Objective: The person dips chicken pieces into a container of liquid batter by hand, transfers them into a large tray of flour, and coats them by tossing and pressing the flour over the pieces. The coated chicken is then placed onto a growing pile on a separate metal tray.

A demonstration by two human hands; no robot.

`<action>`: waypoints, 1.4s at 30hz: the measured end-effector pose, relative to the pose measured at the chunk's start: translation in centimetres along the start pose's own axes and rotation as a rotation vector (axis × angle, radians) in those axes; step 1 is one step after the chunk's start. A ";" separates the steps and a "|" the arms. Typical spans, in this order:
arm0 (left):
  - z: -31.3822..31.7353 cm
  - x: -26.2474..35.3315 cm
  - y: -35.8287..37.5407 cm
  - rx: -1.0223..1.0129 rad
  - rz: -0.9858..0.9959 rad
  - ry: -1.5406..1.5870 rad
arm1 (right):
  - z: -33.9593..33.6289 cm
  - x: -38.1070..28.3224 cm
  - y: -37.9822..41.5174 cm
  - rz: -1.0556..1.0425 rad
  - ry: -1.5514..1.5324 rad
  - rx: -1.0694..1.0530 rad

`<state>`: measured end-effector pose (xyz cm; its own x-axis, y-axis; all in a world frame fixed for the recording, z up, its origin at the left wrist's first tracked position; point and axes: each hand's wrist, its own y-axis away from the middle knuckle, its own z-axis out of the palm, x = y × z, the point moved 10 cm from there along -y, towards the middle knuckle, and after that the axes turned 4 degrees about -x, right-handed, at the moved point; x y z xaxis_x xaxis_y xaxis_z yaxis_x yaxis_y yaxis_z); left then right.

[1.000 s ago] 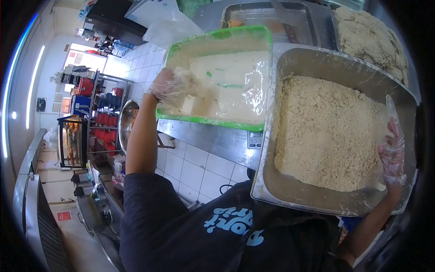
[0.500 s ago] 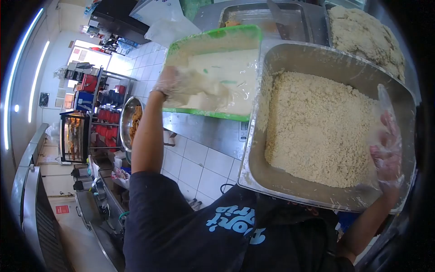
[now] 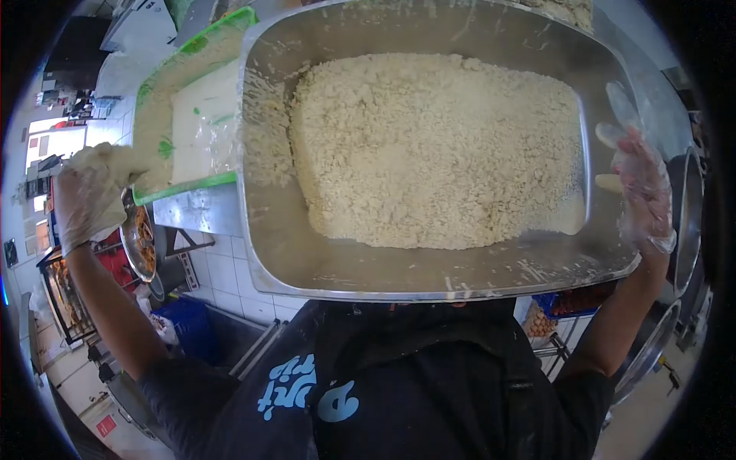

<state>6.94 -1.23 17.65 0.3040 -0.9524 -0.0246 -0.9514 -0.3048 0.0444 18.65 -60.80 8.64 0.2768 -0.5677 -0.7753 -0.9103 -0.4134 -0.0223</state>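
My left hand (image 3: 84,195), in a clear plastic glove smeared with pale batter, is raised beside the green tub (image 3: 207,182). Its fingers look curled round a batter-coated mass; what that is cannot be made out. Inside the tub lies white liquid batter (image 3: 205,123). In front of my body stands a large metal pan (image 3: 429,277) with a bed of crumbly, flour-like coating (image 3: 437,153). My right hand (image 3: 644,188), also gloved, is at the pan's right wall with its fingers spread and tips coated in flour; nothing is in it.
A metal bowl with browned food (image 3: 140,238) sits at the left, below my left hand. Under the tub is a steel table (image 3: 195,213). A blue crate (image 3: 184,330) rests low on the left, and large round metal pans (image 3: 648,345) stand at the right.
My left hand has come up out of the batter and moved left of the tub. The view has turned right, so the pan appears nearer the middle. My right hand stays at the pan's right side.
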 end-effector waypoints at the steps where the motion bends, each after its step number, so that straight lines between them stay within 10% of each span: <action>1: -1.1 3.5 0.9 0.068 0.085 0.154 | 0.3 1.2 -0.1 0.003 -0.034 -0.024; 5: 0.9 16.2 2.2 -0.115 0.335 -0.183 | 2.9 -0.8 -2.2 -0.152 0.104 -0.254; 10: 12.8 22.5 1.1 -0.681 0.364 0.211 | 8.1 -1.3 -5.9 -0.323 0.061 -0.359; 16: 5.7 14.9 0.4 -0.117 0.144 0.180 | 18.0 5.5 -12.8 0.311 -0.209 -0.426; 23: 0.9 7.4 5.7 0.524 0.380 -0.303 | 28.0 -3.4 -17.3 0.105 -0.563 -0.564; 25: 5.5 -2.5 3.7 0.574 0.066 0.134 | 30.9 -6.4 -17.2 0.184 -0.520 -0.652; 31: 11.3 -3.3 3.0 0.703 -0.263 0.325 | 37.5 -8.2 -15.9 0.251 -0.440 -0.970; 42: 12.2 -1.6 1.7 0.631 -0.086 -0.035 | 36.6 -8.0 -12.7 0.075 -0.313 -1.260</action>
<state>4.20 -0.13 5.56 0.3889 -0.9206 -0.0346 -0.7732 -0.3057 -0.5557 16.75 -24.92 -7.96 -0.0009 -0.4998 -0.8662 0.0410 -0.8654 0.4993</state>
